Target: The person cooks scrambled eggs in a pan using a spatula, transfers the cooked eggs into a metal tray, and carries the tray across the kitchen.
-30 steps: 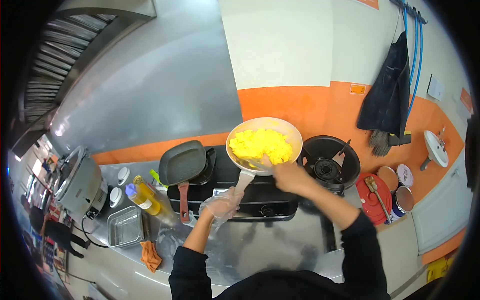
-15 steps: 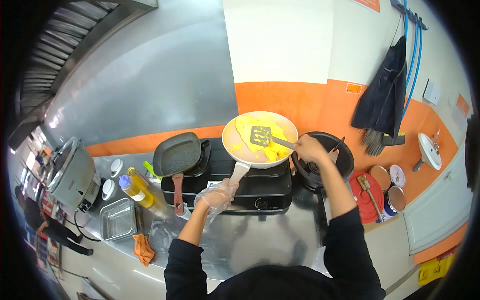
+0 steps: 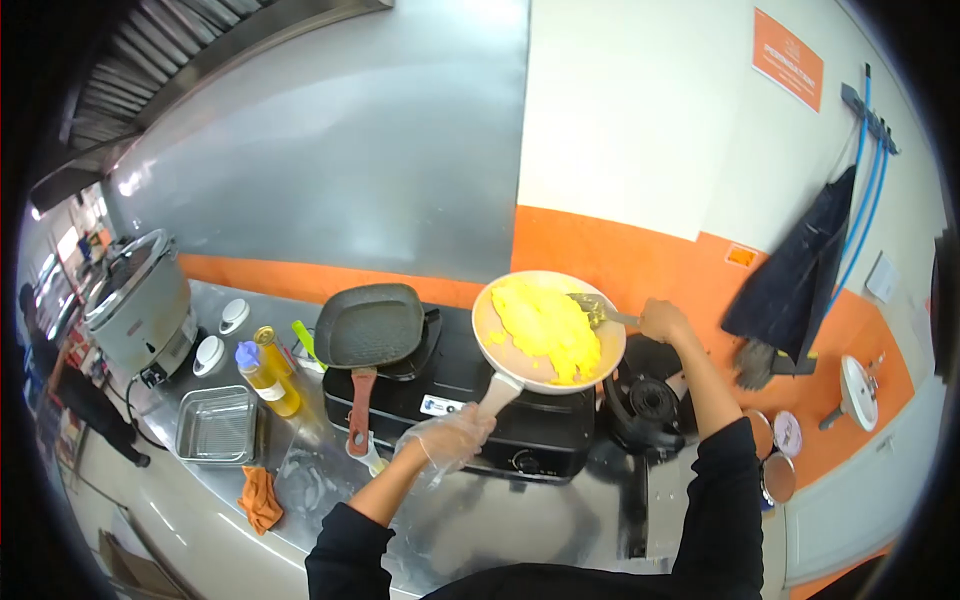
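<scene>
Egg [image 3: 545, 330] lies heaped in the pale pan [image 3: 487, 325] over the stove [image 3: 460, 375], with the spatula [image 3: 606, 312] at its right edge. The left hand [image 3: 450, 438], in a clear glove, is clamped on the pan's handle; the right hand [image 3: 662, 322] is closed round the spatula's. Good work here calls for a firm left grip against the spatula's push, the blade low and nearly flat under the egg, and short, gentle strokes away from the rim, lest it spill.

Behind rises a steel, white and orange wall [image 3: 610, 120]. The shiny metal table [image 3: 480, 520] carries the stove, a big cooker [image 3: 145, 310] at the far left, a glass dish [image 3: 215, 428], yellow bottles [image 3: 268, 382] and, at the edge, an orange cloth [image 3: 260, 500].
</scene>
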Tool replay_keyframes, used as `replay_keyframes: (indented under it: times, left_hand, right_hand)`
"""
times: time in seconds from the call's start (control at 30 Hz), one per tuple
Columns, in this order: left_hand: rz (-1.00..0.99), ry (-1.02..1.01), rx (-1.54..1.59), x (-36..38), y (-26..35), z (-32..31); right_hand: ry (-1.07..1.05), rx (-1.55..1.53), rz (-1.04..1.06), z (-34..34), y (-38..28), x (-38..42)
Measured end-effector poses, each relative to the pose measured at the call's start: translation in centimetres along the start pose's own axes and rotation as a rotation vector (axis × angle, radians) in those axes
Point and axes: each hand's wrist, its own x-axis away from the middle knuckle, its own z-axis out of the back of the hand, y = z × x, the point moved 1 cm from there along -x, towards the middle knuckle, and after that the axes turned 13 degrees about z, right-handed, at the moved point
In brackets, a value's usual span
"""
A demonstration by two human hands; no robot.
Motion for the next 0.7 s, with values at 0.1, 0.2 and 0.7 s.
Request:
replay_keyframes:
  times: [0.1, 0.2, 0.7]
  left_hand:
    - [-0.010, 0.087, -0.238, 0.4, 0.7, 0.1]
    - [-0.024, 0.012, -0.110, -3.6, -2.5, 1.2]
    - [-0.006, 0.104, -0.278, 1.0, 0.8, -0.1]
  right_hand:
    - [-0.162, -0.302, 0.112, -1.2, 2.3, -5.6]
    - [-0.263, -0.595, 0.189, -1.3, 2.7, -6.5]
    - [0.221, -0.142, 0.595, 8.1, 0.0, 11.0]
